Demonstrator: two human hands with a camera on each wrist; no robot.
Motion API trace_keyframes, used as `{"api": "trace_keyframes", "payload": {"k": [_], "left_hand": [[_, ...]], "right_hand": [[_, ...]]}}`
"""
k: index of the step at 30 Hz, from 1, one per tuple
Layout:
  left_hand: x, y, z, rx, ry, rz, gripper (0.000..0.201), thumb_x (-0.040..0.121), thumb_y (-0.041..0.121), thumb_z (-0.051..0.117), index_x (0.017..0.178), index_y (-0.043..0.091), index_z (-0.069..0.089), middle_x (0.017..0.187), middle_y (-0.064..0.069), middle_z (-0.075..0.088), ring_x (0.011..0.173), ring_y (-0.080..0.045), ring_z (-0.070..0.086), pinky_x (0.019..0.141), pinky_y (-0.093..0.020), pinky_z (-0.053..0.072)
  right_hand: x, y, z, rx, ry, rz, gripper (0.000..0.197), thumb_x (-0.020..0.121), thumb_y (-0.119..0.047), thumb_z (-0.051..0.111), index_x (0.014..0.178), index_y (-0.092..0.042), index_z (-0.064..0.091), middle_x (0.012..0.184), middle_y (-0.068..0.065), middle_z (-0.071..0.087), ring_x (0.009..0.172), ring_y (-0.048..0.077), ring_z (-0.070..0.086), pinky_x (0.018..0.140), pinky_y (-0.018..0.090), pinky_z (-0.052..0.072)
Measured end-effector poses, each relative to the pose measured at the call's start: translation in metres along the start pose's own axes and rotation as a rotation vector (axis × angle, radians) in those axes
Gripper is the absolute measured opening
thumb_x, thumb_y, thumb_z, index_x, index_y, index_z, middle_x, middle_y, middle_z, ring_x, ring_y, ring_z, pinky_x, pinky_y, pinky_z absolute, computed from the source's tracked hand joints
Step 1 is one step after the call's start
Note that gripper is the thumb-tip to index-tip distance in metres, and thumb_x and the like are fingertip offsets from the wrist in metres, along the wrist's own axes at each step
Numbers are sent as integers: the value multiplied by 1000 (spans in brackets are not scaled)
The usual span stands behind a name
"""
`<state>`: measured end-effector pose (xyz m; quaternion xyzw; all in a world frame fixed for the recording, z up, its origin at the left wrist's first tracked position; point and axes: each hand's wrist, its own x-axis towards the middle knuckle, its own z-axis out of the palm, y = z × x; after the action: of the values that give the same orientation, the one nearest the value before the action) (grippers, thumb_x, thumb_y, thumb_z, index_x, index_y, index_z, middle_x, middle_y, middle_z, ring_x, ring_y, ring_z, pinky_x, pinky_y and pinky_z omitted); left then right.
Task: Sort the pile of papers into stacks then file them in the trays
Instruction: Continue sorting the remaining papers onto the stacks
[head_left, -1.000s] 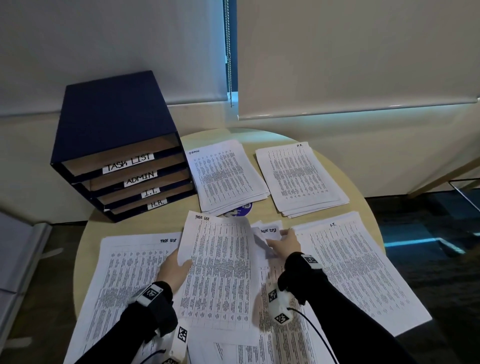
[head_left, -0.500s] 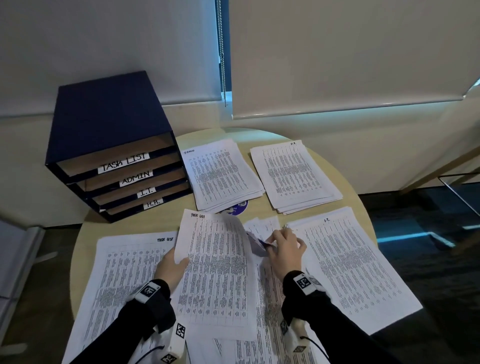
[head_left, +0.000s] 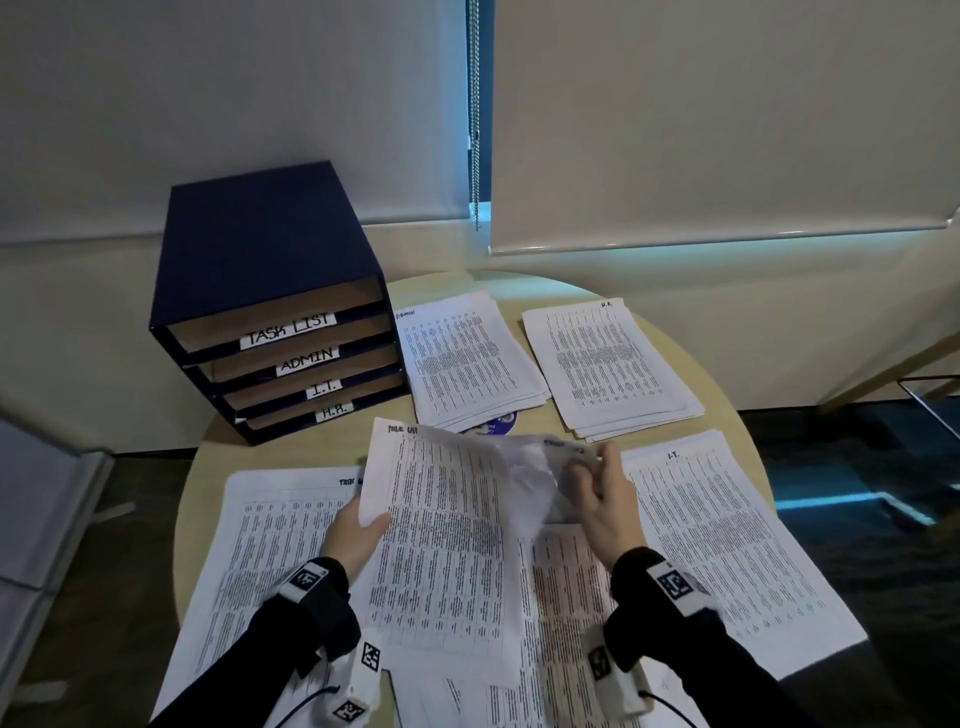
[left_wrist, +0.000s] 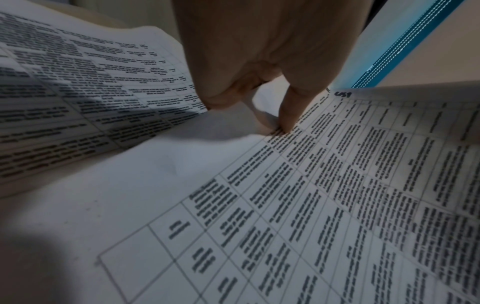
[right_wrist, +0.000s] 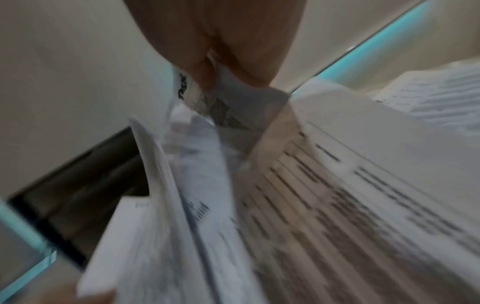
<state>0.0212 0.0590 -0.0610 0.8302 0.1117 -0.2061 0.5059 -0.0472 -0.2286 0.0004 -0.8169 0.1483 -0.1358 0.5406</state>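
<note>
My left hand (head_left: 363, 525) grips the left edge of a printed sheet headed "Task list" (head_left: 441, 545), raised over the middle pile (head_left: 566, 597). In the left wrist view the left hand (left_wrist: 249, 109) pinches that sheet (left_wrist: 91, 92) between thumb and fingers. My right hand (head_left: 587, 467) pinches the top corner of a second sheet (head_left: 530, 478) and lifts it off the pile, curled. The right wrist view is blurred and shows the right hand (right_wrist: 207, 82) holding that corner (right_wrist: 223, 107). A dark blue tray unit (head_left: 260, 260) stands at the back left, labelled TASK LIST, ADMIN, I.T., H.R.
Four sorted stacks lie on the round wooden table (head_left: 311, 447): task list (head_left: 270, 561) at left, admin (head_left: 467, 358) beside the trays, H.R. (head_left: 608, 369) at back right, I.T. (head_left: 727, 545) at right. A purple disc (head_left: 500, 423) peeks from under the admin stack.
My right hand has taken a sheet's top corner from the middle pile and lifted it up, curling the paper. The left hand keeps holding its sheet in the same place.
</note>
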Motion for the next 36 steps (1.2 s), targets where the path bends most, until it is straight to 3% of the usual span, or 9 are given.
{"api": "trace_keyframes", "payload": {"k": [6,10,12,15,19,23,29,32,36], "left_hand": [[-1,-2,1,0,105,24,55,92,7,60,140,16,35,135,-14,51,112,-30,55,94,-38,46],[-6,1,2,50,160,142,92,89,-1,60,143,54,10,144,-7,43,121,-29,52,100,-45,45],[-7,1,4,95,143,191,94,89,-5,55,137,62,12,143,-3,45,107,-22,59,82,-35,51],[-9,4,3,156,132,207,56,90,-9,47,117,40,49,137,-2,52,74,-19,62,66,-32,53],[-14,9,1,59,68,127,31,93,-2,49,85,21,69,119,2,64,117,-18,55,104,-32,37],[-22,22,-5,-194,-5,65,26,88,37,59,75,24,76,117,-3,64,123,-28,53,106,-39,36],[-25,27,-8,-212,-233,-25,63,94,64,30,112,19,71,127,4,58,121,-19,51,110,-47,33],[-18,17,-3,-142,-223,47,45,93,47,52,121,13,64,130,1,58,128,-21,50,112,-41,33],[-13,8,5,-94,-148,112,12,94,25,61,100,17,68,116,-3,66,117,-20,57,108,-37,39]], "right_hand": [[16,-27,-10,42,143,-33,21,95,-3,48,84,-19,37,68,-5,53,52,0,49,48,15,34],[34,-54,-19,132,173,-101,10,94,-2,47,94,-11,41,75,-6,54,61,5,47,58,23,39],[43,-67,-25,136,217,-149,10,92,-2,46,95,-10,42,78,-9,55,66,0,49,66,26,40],[60,-90,-42,344,353,-203,11,91,-18,56,98,-17,48,93,6,59,84,9,52,77,32,44],[79,-97,-60,592,424,-83,22,97,-18,52,118,-20,46,118,6,55,103,10,54,92,24,46],[71,-37,-38,273,322,196,24,89,-23,58,109,-12,49,106,13,56,94,21,52,81,36,45],[14,30,9,203,-47,488,16,92,-8,57,108,-10,54,109,13,63,95,25,59,85,38,49],[7,36,23,215,-79,581,13,93,-11,58,105,-7,56,119,19,61,105,33,58,100,48,43],[2,46,34,167,-21,675,31,87,-18,66,112,-5,52,119,20,61,105,35,59,99,50,45]]}}
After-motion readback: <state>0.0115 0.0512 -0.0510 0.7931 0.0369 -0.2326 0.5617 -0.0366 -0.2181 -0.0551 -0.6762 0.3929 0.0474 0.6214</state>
